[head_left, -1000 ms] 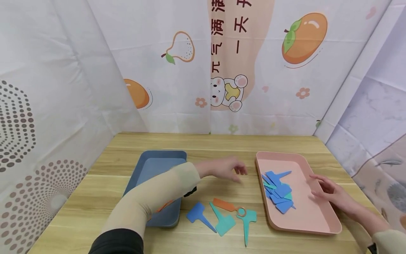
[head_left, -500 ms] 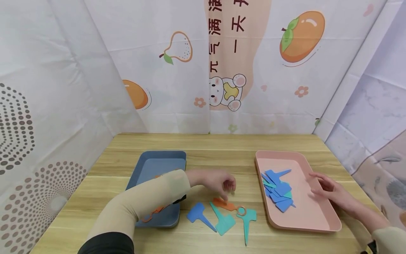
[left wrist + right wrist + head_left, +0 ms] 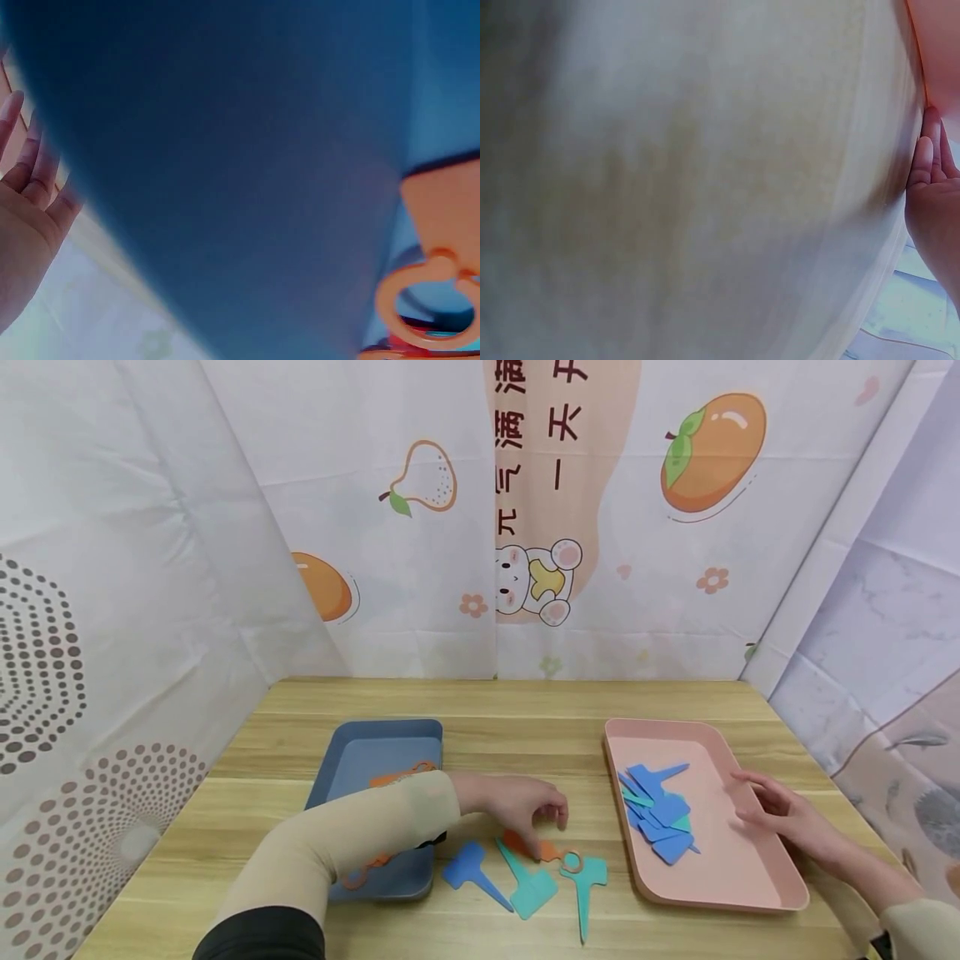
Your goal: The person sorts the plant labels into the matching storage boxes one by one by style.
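My left hand (image 3: pixel 517 803) hangs over the table between the two trays, thumb reaching down over an orange plant label (image 3: pixel 550 852) with a ring end. Its other fingers bend loosely above that label, apart from the thumb. Close by lie a blue T-shaped plant label (image 3: pixel 468 867), a teal label (image 3: pixel 531 892) and another teal label (image 3: pixel 588 877). My right hand (image 3: pixel 787 822) rests at the right rim of the pink tray (image 3: pixel 738 889), its thumb over the edge. In the right wrist view, its fingers (image 3: pixel 934 146) lie straight against the tray's outer side.
Several blue and teal labels (image 3: pixel 667 814) are heaped along the pink tray's left side. The blue-grey tray (image 3: pixel 390 747) at left holds orange labels (image 3: pixel 390 778), partly hidden under my left sleeve (image 3: pixel 360 835). A printed curtain (image 3: pixel 375 635) stands behind the wooden table (image 3: pixel 517 702).
My left hand has moved left and down from near the pink tray to the orange label, its thumb dropping over it. The right hand stays at the tray rim.
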A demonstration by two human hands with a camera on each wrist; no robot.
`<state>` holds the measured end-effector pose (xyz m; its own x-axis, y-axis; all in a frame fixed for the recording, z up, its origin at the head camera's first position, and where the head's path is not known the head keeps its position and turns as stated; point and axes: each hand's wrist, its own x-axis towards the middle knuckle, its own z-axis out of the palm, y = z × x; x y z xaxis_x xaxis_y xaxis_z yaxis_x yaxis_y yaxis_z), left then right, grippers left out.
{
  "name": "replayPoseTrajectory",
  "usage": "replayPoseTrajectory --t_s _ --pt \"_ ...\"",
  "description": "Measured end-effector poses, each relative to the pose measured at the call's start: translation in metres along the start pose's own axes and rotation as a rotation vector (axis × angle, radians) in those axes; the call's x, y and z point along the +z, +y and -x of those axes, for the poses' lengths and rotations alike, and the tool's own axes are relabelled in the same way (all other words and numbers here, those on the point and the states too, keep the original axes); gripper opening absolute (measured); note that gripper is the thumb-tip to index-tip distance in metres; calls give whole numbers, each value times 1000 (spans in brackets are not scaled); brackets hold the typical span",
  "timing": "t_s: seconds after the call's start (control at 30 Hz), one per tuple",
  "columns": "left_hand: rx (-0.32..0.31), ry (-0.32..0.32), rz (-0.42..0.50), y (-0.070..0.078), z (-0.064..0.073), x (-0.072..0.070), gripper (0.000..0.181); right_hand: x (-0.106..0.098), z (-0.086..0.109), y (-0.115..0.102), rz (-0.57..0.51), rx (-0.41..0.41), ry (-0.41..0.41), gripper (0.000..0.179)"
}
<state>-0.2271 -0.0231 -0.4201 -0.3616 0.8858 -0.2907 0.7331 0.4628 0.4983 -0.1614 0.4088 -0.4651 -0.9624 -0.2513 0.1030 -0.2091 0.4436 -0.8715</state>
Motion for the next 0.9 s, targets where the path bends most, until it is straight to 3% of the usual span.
replayPoseTrajectory --t_s 0.27,0.53,0.9 --pt "1 -50 -154 8 -6 -1 39 0 0 0 3 -5 -3 53" --pt "-8 -56 -119 1 -8 1 19 0 1 2 17 -14 -1 53" --pt "-11 -65 -17 0 -6 -1 22 -1 0 1 0 -9 -19 53"
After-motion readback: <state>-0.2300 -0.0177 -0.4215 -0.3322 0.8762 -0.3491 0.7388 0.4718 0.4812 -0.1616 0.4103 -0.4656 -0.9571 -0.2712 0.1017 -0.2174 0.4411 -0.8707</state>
